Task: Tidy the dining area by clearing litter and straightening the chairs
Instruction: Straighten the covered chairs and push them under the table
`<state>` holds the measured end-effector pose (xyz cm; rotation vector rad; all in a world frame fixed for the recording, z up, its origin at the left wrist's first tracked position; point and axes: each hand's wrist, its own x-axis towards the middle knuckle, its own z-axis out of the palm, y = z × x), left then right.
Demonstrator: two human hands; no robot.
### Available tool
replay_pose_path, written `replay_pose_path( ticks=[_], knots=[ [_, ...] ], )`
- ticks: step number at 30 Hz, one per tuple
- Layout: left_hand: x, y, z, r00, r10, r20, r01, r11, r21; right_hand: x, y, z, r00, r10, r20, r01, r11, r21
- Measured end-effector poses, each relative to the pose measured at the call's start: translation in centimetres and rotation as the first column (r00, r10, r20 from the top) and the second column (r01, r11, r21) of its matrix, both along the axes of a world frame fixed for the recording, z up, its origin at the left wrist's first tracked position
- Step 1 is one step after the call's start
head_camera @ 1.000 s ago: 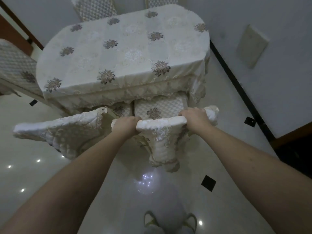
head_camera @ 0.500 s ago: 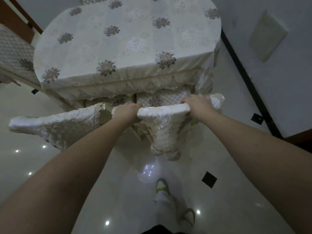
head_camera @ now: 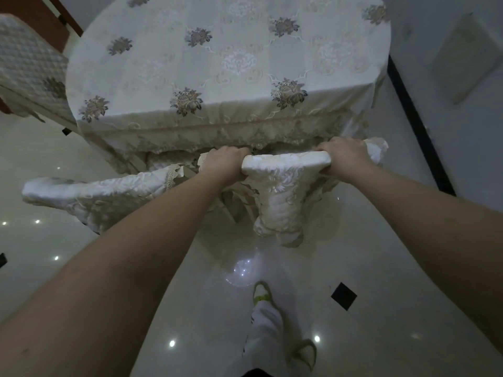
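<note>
The bench [head_camera: 231, 63], draped in a flowered cloth [head_camera: 299, 126] and filling the upper middle of the frame, is the largest thing that could suffer: the cloth's lace hem hangs right where the chair [head_camera: 285, 170] is being pushed in, just below centre, and I judge the chair's top rail could catch the hem and drag the cloth askew if it goes in further. The chair sits with its seat almost wholly hidden under the hem, its quilted back cover hanging toward the floor [head_camera: 109, 268]. A second chair [head_camera: 95, 194] stands just beside it at centre left, its cover edge close to the left hand; a skewed push could knock the two together, or bang the pushed chair's legs against the bench legs hidden beneath. On the glossy tiles the legs may also skid or scrape. The left hand [head_camera: 224, 161] has its fingers [head_camera: 231, 151] curled over the rail's left end, and the right hand [head_camera: 344, 156] grips the right end likewise; both hold firmly. Against the earlier views, the chair has gone further under the bench, its seat cushion now nearly covered, the bench looms larger, and the person's shoe [head_camera: 262, 295] has stepped forward at lower centre.
</note>
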<state>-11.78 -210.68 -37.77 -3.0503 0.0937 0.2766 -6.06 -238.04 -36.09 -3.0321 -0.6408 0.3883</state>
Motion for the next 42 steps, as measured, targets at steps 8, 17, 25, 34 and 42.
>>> replay_pose_path(
  ticks=[8, 17, 25, 34, 42],
  knots=[
    [2.1, 0.6, -0.4, 1.0, 0.008, -0.002, -0.008, 0.998, -0.058, 2.1, 0.5, 0.5, 1.0, 0.008, -0.011, -0.008, 1.0, -0.009],
    [2.4, 0.5, -0.3, 1.0, 0.002, 0.005, -0.002, 0.996, -0.09, 2.9, 0.2, 0.2, 1.0, 0.025, -0.003, -0.025, 0.999, -0.024],
    [2.3, 0.2, 2.3, 0.985, -0.041, -0.169, 0.045, 0.999, 0.018, 2.8, 0.6, 0.3, 0.998, 0.055, 0.004, -0.055, 0.997, -0.049],
    [1.3, 0.1, 3.8, 0.954, -0.216, -0.206, 0.244, 0.963, 0.118, 1.9, 0.0, 0.4, 0.995, 0.099, -0.028, -0.101, 0.992, -0.072],
    [0.3, 0.3, 3.5, 0.972, -0.155, -0.177, 0.177, 0.977, 0.12, 1.2, 0.5, -0.7, 0.996, 0.081, 0.036, -0.077, 0.99, -0.118]
  ],
)
